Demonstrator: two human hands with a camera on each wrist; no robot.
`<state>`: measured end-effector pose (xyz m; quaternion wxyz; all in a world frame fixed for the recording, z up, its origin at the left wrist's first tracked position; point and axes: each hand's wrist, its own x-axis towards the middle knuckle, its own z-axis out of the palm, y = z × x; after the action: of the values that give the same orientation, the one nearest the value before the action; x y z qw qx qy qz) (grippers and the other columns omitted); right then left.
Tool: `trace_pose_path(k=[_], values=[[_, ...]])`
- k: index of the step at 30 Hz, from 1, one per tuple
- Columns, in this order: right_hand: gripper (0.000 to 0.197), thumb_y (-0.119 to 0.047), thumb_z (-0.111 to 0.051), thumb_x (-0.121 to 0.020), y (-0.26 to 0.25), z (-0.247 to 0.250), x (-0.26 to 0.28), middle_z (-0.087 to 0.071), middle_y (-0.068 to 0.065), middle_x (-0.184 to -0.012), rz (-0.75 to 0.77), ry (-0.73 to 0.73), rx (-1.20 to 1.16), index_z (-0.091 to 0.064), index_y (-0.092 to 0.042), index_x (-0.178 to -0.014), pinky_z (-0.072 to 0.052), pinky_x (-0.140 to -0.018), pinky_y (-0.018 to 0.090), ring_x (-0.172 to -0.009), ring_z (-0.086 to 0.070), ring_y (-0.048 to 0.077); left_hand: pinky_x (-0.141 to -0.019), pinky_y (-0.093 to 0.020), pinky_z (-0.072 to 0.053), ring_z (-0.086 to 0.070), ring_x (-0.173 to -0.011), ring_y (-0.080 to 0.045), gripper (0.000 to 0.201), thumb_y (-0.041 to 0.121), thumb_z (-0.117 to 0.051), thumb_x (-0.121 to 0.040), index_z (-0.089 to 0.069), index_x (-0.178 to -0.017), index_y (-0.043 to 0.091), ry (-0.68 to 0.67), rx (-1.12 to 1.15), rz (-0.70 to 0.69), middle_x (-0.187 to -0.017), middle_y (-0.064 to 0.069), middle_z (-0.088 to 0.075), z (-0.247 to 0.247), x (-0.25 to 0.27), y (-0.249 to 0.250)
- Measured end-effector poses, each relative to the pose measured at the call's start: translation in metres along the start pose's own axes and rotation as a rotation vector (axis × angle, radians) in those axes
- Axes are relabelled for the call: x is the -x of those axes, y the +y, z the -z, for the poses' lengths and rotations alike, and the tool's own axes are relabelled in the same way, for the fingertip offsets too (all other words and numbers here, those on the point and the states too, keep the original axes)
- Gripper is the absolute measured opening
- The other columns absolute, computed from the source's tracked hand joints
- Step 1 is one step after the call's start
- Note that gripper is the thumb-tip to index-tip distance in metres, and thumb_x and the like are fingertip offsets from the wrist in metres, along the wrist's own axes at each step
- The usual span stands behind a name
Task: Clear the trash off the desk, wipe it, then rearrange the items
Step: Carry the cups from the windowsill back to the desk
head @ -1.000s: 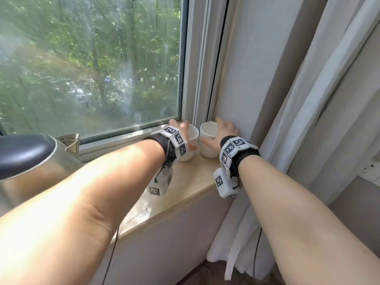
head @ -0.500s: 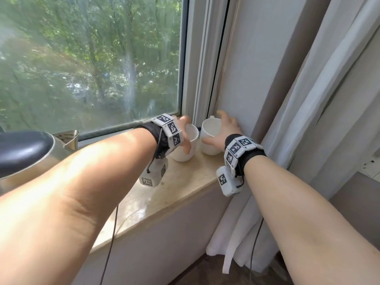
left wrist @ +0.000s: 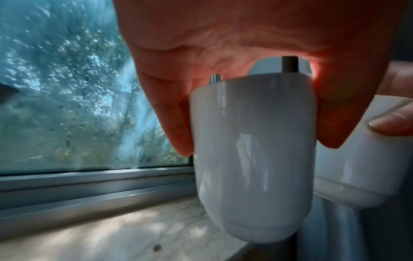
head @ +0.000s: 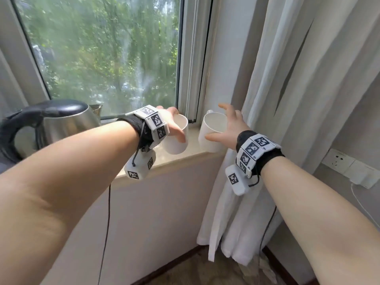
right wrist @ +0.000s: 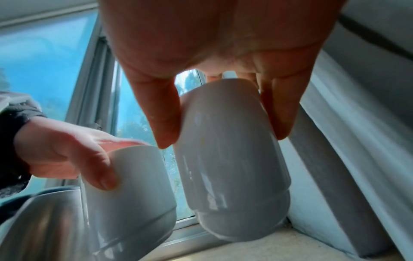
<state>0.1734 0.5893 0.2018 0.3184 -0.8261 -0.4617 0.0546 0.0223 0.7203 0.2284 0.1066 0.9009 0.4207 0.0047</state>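
Two white ceramic cups are held over the marble windowsill (head: 185,159). My left hand (head: 172,125) grips the left cup (head: 178,138) from above by its rim, thumb on the near side. In the left wrist view this cup (left wrist: 254,159) hangs clear of the sill between thumb and fingers. My right hand (head: 230,125) grips the right mug (head: 212,128) the same way. The mug is tilted and has a handle at the back. In the right wrist view the mug (right wrist: 232,159) is close above the sill, beside the left cup (right wrist: 129,185).
A steel kettle (head: 61,122) with a black handle and lid stands on the sill at the left. The window pane (head: 102,54) is behind, and a white curtain (head: 277,99) hangs at the right. A wall socket (head: 339,163) with a white cable is at the far right.
Both hands have lifted their cups off the back of the sill and drawn them toward its front edge. The cups now tilt. More of the kettle shows.
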Motion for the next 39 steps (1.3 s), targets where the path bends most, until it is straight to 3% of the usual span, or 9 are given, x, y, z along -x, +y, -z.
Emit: trace_pose_path(k=[2,6,9,10,15,20,24,26,39], values=[[0.089,-0.034,-0.075,-0.071,0.002,0.01,0.023,-0.028,0.006,-0.139,0.033,-0.007,0.0,-0.019,-0.033,-0.142,-0.035,-0.104,0.034,-0.125,-0.041,0.025,-0.092,-0.043,-0.048,-0.052,-0.109,-0.033,0.099,0.063,-0.066,-0.041,-0.04,-0.131,0.029,0.053,0.001,0.032,-0.119,-0.01,-0.046,-0.004,0.028,0.006],[0.09,-0.031,-0.076,-0.07,0.003,0.023,0.069,-0.03,0.006,-0.138,0.1,-0.035,-0.03,-0.02,-0.033,-0.141,-0.035,-0.106,0.034,-0.124,-0.042,0.025,-0.087,-0.035,-0.047,-0.056,-0.104,-0.031,0.079,0.057,-0.075,-0.056,-0.049,-0.12,0.019,0.061,0.047,0.083,-0.114,-0.01,-0.053,-0.01,0.075,0.019],[0.09,-0.031,-0.076,-0.07,0.001,0.034,0.102,-0.03,0.005,-0.138,0.127,-0.03,-0.028,-0.021,-0.034,-0.141,-0.033,-0.103,0.03,-0.123,-0.042,0.023,-0.082,-0.038,-0.053,-0.063,-0.094,-0.03,0.072,0.073,-0.063,-0.03,-0.05,-0.081,0.024,0.007,0.023,0.107,-0.096,-0.009,-0.061,-0.011,0.094,0.028],[0.09,-0.031,-0.076,-0.07,0.001,0.038,0.112,-0.03,0.005,-0.137,0.131,-0.024,-0.027,-0.021,-0.035,-0.141,-0.034,-0.103,0.03,-0.122,-0.042,0.023,-0.082,-0.039,-0.053,-0.062,-0.092,-0.03,0.069,0.072,-0.063,-0.03,-0.046,-0.078,0.025,0.018,0.038,0.087,-0.094,-0.008,-0.058,-0.011,0.104,0.031],[0.086,-0.031,-0.075,-0.072,-0.001,0.052,0.163,-0.029,0.003,-0.136,0.098,-0.001,-0.019,-0.021,-0.036,-0.14,-0.033,-0.094,0.023,-0.118,-0.044,0.019,-0.073,-0.03,-0.041,-0.048,-0.089,-0.021,0.076,0.046,-0.079,-0.06,-0.047,-0.123,0.017,0.06,0.145,-0.046,-0.095,-0.002,-0.046,-0.029,0.142,0.036],[0.087,-0.031,-0.076,-0.071,0.001,0.05,0.219,-0.03,0.001,-0.134,0.007,0.052,0.009,-0.023,-0.036,-0.14,-0.034,-0.095,0.023,-0.118,-0.045,0.019,-0.063,-0.025,-0.038,-0.048,-0.091,-0.019,0.08,0.042,-0.079,-0.065,-0.041,-0.132,0.021,0.02,0.176,-0.164,-0.111,-0.002,-0.048,-0.041,0.185,0.04],[0.086,-0.03,-0.076,-0.071,0.009,0.049,0.269,-0.029,0.002,-0.135,-0.091,0.068,0.049,-0.023,-0.037,-0.139,-0.034,-0.096,0.025,-0.119,-0.044,0.021,-0.089,-0.035,-0.045,-0.05,-0.111,-0.025,0.092,0.047,-0.079,-0.061,-0.035,-0.137,0.023,-0.054,0.16,-0.264,-0.126,-0.005,-0.047,-0.064,0.212,0.048],[0.086,-0.03,-0.075,-0.071,0.017,0.046,0.298,-0.027,0.001,-0.137,-0.156,0.073,0.057,-0.023,-0.037,-0.139,-0.037,-0.096,0.028,-0.115,-0.046,0.021,-0.094,-0.039,-0.044,-0.05,-0.113,-0.026,0.092,0.05,-0.078,-0.06,-0.034,-0.137,0.025,-0.089,0.126,-0.314,-0.128,-0.004,-0.046,-0.078,0.228,0.055],[0.09,-0.025,-0.077,-0.071,0.156,0.067,0.465,-0.026,-0.001,-0.141,-0.448,-0.019,0.137,-0.022,-0.03,-0.141,-0.033,-0.102,0.03,-0.127,-0.036,0.017,-0.078,-0.039,-0.053,-0.057,-0.097,-0.026,0.09,0.057,-0.07,-0.063,-0.026,-0.137,0.031,-0.279,-0.04,-0.568,-0.128,0.002,-0.041,-0.19,0.302,0.173]])
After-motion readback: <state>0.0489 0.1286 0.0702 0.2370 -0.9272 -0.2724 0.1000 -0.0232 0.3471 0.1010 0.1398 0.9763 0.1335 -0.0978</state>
